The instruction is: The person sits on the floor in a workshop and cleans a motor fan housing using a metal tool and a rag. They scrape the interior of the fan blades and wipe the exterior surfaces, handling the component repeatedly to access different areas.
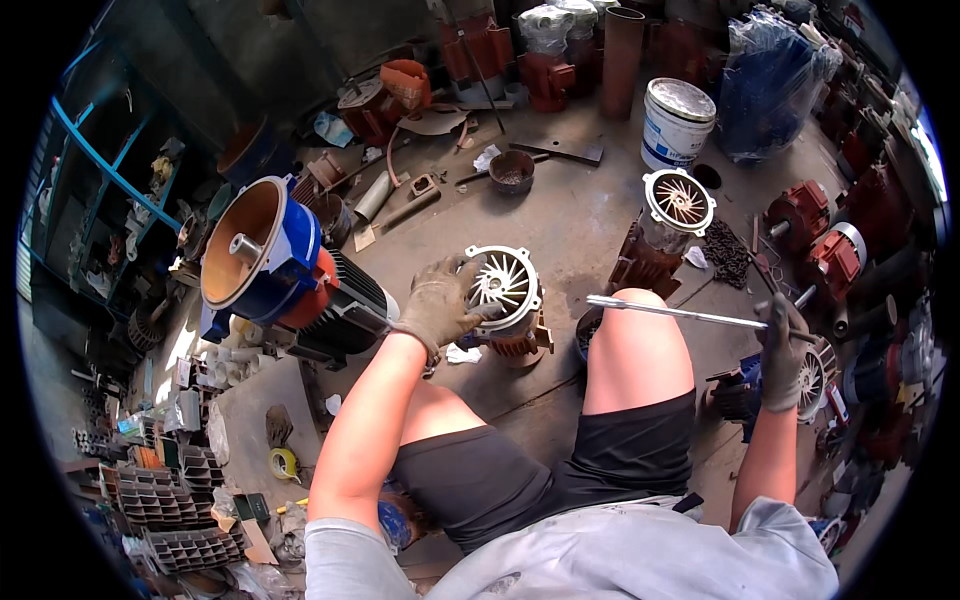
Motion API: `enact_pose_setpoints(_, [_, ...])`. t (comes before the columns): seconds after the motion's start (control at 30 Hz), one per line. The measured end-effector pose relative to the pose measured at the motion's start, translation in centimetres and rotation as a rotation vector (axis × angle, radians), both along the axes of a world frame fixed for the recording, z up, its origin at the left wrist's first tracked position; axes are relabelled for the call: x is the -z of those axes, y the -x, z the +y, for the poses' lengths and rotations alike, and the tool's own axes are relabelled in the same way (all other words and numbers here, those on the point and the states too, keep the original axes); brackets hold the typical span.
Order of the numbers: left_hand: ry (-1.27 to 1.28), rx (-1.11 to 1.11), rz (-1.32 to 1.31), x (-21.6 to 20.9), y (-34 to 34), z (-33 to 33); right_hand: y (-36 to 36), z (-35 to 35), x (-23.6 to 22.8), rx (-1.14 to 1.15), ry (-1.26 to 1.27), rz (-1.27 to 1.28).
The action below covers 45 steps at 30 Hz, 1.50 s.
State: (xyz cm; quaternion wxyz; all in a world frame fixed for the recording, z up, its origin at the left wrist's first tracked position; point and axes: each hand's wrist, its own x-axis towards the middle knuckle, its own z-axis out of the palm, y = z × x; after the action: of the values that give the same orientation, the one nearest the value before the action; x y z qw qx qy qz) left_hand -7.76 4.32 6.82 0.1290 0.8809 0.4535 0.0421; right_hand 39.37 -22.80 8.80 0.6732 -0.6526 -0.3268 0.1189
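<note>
An electric motor (512,343) stands upright on the floor in front of me, its pale flange and bladed fan wheel (505,284) facing up. My left hand (440,308), in a dirty work glove, grips the left side of that flange, fingers and thumb spread along the rim. Out to the right, my gloved right hand (783,360) is closed round one end of a long slim silver metal rod (680,313). The rod points left, above my right knee, apart from the motor. Its exact kind is unclear.
A large blue and black motor (290,270) lies at the left. Beyond my right knee stands another finned-top motor (680,203), near a white bucket (680,125). A dark bowl (512,172) sits farther back. Red motors (835,250) crowd the right; metal parts (160,490) pile up lower left.
</note>
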Motion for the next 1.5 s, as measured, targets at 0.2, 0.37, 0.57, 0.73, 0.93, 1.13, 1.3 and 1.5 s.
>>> enact_pose_setpoints(0.2, [0.013,0.17,0.111,-0.6,-0.7,1.4,0.0,-18.6,24.5,0.039,0.104,0.701])
enact_pose_setpoints(0.37, [-0.047,0.22,0.087,-0.1,-3.1,2.3,1.8,-27.6,36.3,0.308,0.29,1.026])
enact_pose_setpoints(0.57, [-0.034,0.183,0.12,0.2,-1.4,3.0,6.4,-25.1,41.2,0.29,0.464,1.143])
enact_pose_setpoints(0.73, [-0.117,-0.258,0.455,1.4,-7.5,0.1,4.8,-26.7,50.6,0.149,0.379,1.183])
enact_pose_setpoints(0.93, [-0.213,0.107,0.143,1.5,-6.3,2.2,4.8,-27.2,54.8,-0.156,0.558,1.086])
enact_pose_setpoints(1.13, [-0.28,-0.155,0.143,6.3,-3.7,0.8,5.0,-22.7,53.4,-0.318,0.777,0.984])
enact_pose_setpoints(1.3, [-0.119,-0.546,0.34,4.2,-9.3,0.3,3.0,-20.7,52.3,-0.356,0.89,0.873])
enact_pose_setpoints(1.5, [-0.095,-0.504,0.342,-0.7,-9.3,0.5,0.6,-19.1,50.6,-0.409,1.003,0.744])
